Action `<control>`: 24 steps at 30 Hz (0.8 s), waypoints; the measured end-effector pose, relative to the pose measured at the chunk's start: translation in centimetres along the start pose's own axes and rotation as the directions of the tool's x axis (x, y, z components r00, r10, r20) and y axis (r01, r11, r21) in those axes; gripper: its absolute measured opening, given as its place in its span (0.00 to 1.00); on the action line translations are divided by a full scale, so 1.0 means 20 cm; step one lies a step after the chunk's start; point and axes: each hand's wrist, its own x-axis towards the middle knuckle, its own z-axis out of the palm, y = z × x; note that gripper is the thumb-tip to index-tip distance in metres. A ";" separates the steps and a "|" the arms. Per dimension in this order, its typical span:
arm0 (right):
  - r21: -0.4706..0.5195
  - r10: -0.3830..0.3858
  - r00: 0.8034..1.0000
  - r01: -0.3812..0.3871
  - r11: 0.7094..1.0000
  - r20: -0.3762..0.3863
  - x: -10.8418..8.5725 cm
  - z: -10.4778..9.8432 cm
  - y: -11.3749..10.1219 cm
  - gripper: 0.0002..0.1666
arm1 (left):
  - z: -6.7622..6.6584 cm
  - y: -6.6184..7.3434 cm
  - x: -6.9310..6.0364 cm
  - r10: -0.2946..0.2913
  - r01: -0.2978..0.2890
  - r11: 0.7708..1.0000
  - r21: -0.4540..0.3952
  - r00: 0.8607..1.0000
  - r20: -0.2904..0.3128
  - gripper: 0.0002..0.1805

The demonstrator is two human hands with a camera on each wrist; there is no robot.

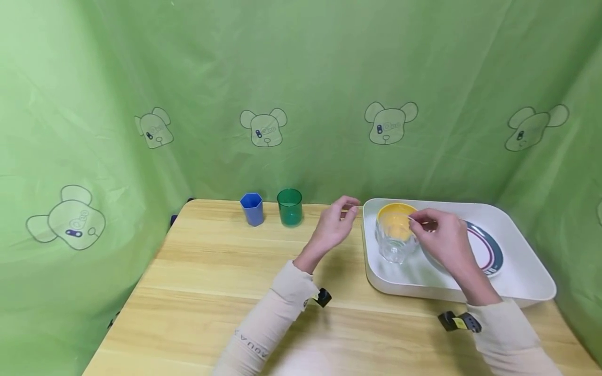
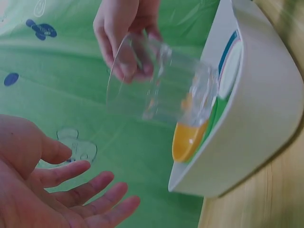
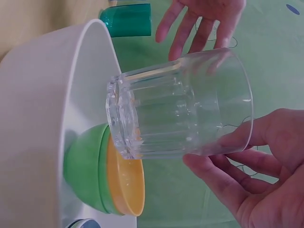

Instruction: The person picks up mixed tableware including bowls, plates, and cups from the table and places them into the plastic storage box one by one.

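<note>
My right hand (image 1: 444,237) pinches a clear drinking glass (image 1: 394,249) at its rim, thumb on one side of the wall and fingers on the other. In the right wrist view the glass (image 3: 156,107) is held above the white tray (image 3: 88,71), over its left part. Behind the glass, a yellow bowl (image 3: 128,180) sits nested in a green bowl (image 3: 85,166) inside the tray. My left hand (image 1: 335,224) hovers just left of the tray with fingers spread and loosely bent, holding nothing; in the left wrist view its palm (image 2: 28,175) faces the glass, apart from it.
A plate with a dark rim band (image 1: 494,253) lies in the tray, partly behind my right hand. On the wooden table (image 1: 211,271), a blue cup (image 1: 254,211) and a green tumbler (image 1: 290,209) stand at the back. Green curtain (image 1: 320,68) surrounds the table.
</note>
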 end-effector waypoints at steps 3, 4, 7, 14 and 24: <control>-0.007 0.005 1.000 -0.005 1.000 0.011 -0.01 0.01 0.02 0.11 | -0.04 -0.05 0.00 -0.012 0.012 1.000 -0.001 1.000 -0.019 0.16; -0.010 0.004 1.000 -0.004 1.000 0.013 -0.02 0.01 0.02 0.11 | -0.06 -0.06 0.00 -0.016 0.016 1.000 -0.004 0.999 -0.027 0.17; -0.014 -0.001 1.000 0.001 1.000 0.013 -0.03 0.02 0.04 0.10 | -0.10 -0.11 0.00 -0.030 0.029 0.999 -0.021 0.998 -0.060 0.16; -0.010 0.015 0.999 -0.015 1.000 0.041 -0.05 0.05 0.08 0.09 | -0.22 -0.20 0.00 -0.045 0.045 0.999 -0.004 0.983 -0.180 0.14; -0.040 0.022 0.998 -0.020 0.999 0.061 -0.05 0.07 0.12 0.06 | -0.43 -0.32 0.02 -0.080 0.103 0.992 0.068 0.957 -0.278 0.16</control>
